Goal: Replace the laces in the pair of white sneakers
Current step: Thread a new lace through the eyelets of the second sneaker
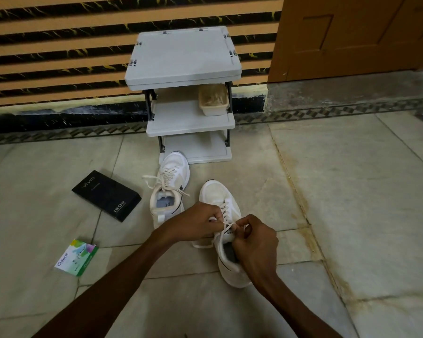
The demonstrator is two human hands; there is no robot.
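Note:
Two white sneakers stand on the tiled floor. The near sneaker [219, 198] points away from me, laced with a cream lace [226, 214]. My left hand [197, 222] pinches the lace at the top eyelets, and my right hand [257, 242] pinches the other strand just beside it over the tongue. A loose lace end trails on the floor to the shoe's left. The far sneaker [170, 189] sits to the left and farther away, laced, with its loose ends spread out to both sides.
A grey three-tier rack [183, 57] stands against the striped wall, holding a beige tub [214, 100]. A black box [106, 195] and a small green-white packet [77, 257] lie on the floor at left. A brown door [352, 35] is at the far right.

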